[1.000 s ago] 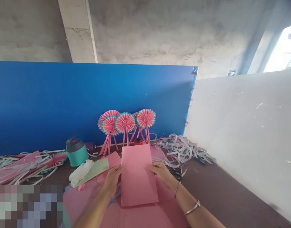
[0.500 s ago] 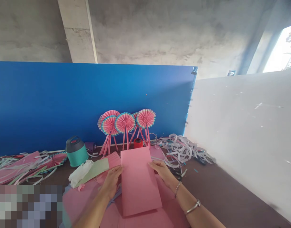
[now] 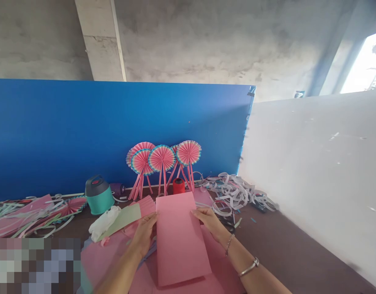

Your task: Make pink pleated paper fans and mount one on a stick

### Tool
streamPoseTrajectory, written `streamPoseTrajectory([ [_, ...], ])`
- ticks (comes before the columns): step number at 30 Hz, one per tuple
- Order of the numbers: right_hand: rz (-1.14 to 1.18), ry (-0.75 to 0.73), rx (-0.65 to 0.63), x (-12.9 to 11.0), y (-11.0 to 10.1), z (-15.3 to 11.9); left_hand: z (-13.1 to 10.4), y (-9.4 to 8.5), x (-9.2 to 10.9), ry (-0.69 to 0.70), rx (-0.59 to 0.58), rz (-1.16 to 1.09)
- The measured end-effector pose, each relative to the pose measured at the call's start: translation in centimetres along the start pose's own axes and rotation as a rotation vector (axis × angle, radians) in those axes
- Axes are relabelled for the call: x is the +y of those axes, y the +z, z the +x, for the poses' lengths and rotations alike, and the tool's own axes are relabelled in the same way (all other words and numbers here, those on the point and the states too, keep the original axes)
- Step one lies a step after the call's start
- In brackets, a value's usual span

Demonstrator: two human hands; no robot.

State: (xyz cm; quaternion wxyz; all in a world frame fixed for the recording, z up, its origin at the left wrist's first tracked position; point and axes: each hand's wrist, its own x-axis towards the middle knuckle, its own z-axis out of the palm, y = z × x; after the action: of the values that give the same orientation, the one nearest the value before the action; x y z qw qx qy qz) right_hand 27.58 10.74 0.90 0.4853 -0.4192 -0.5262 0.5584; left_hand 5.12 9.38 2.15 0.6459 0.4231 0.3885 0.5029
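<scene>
A flat pink paper sheet (image 3: 180,241) is held between my two hands, tilted up above the table. My left hand (image 3: 146,232) pinches its left edge near the top, and my right hand (image 3: 210,220) pinches the right edge, thumb on the front face. Fingers behind the paper are hidden. Beneath it lie more pink sheets (image 3: 105,257), spread over the table. A pale green sheet (image 3: 126,220) and a crumpled white plastic piece (image 3: 104,222) rest left of my left hand.
Pink pleated paper fans (image 3: 162,158) on legs stand against the blue partition (image 3: 83,130). A teal container (image 3: 98,196) and a red spool-like object (image 3: 178,186) stand at the back. Curled paper strips (image 3: 232,194) heap at right; pink paper and strips (image 3: 31,214) lie left. A white partition (image 3: 316,163) borders the right.
The held pink sheet's lower edge has moved slightly down and toward me, and its top edge sits a little lower. Both hands keep nearly the same places.
</scene>
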Motion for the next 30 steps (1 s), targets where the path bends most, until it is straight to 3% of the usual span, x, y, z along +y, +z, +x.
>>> streamPoseTrajectory([
  [7, 0.033, 0.055, -0.030, -0.20, 0.27, -0.22, 0.20, 0.04, -0.09, 0.045, 0.028, -0.015],
  [12, -0.002, 0.027, -0.011, 0.02, 0.15, -0.07, 0.22, -0.05, -0.31, -0.005, 0.045, 0.005],
  [18, -0.107, -0.017, -0.026, 0.21, 0.10, 0.04, 0.25, -0.08, -0.25, 0.035, 0.066, 0.017],
  [30, -0.062, -0.029, -0.007, 0.27, 0.09, 0.04, 0.39, -0.15, -0.41, 0.015, 0.052, -0.030],
])
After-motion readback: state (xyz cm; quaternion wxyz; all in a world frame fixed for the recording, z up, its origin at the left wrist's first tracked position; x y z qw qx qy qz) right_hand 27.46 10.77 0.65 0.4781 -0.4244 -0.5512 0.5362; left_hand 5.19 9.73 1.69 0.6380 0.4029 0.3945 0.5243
